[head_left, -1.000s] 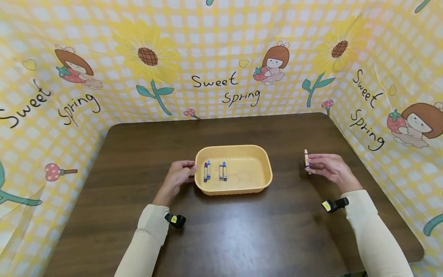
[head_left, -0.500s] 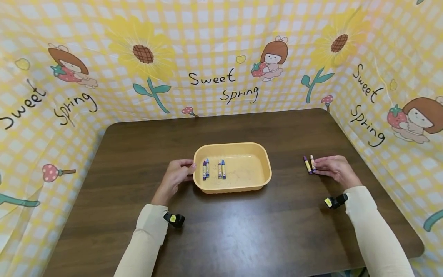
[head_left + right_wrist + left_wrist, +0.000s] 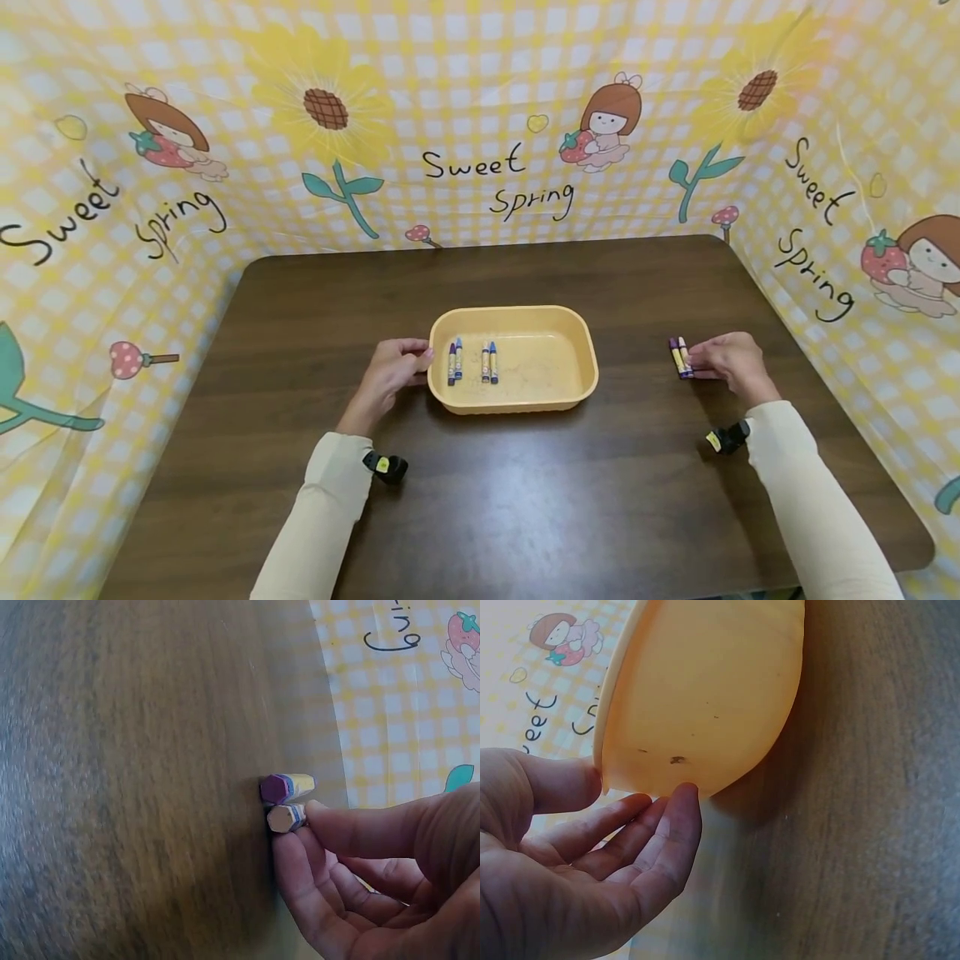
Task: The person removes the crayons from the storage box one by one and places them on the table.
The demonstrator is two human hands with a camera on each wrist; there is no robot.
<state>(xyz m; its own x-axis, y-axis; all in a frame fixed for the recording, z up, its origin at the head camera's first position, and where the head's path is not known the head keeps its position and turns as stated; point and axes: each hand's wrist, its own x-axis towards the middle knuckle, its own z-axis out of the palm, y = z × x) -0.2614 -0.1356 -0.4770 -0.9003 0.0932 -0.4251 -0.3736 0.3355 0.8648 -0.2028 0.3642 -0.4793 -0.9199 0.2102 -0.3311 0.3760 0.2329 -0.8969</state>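
My left hand [image 3: 390, 377] holds the left end of a yellow plastic tray [image 3: 551, 362], thumb at the rim and fingers against the outer wall [image 3: 705, 697]. Inside the tray, towards its left, crayons lie in two pairs: a purple crayon [image 3: 452, 365] beside a blue one [image 3: 459, 360], and a pale crayon [image 3: 485, 363] beside another blue one [image 3: 493, 364]. On the right of the table, my right hand [image 3: 729, 364] pinches a peach crayon [image 3: 283, 818] between thumb and fingers. Right alongside it lies a second purple crayon [image 3: 276, 788], roughly parallel.
A dark brown wooden table [image 3: 480, 483] carries everything. Yellow checked cloth [image 3: 465, 108] with sunflowers and cartoon figures hangs behind it and along both sides. Each wrist wears a small black camera [image 3: 726, 437].
My right hand has brought the peach crayon down to the right of the purple crayon and closed the gap between them. The left hand stays at the tray's end; the head view shifts slightly.
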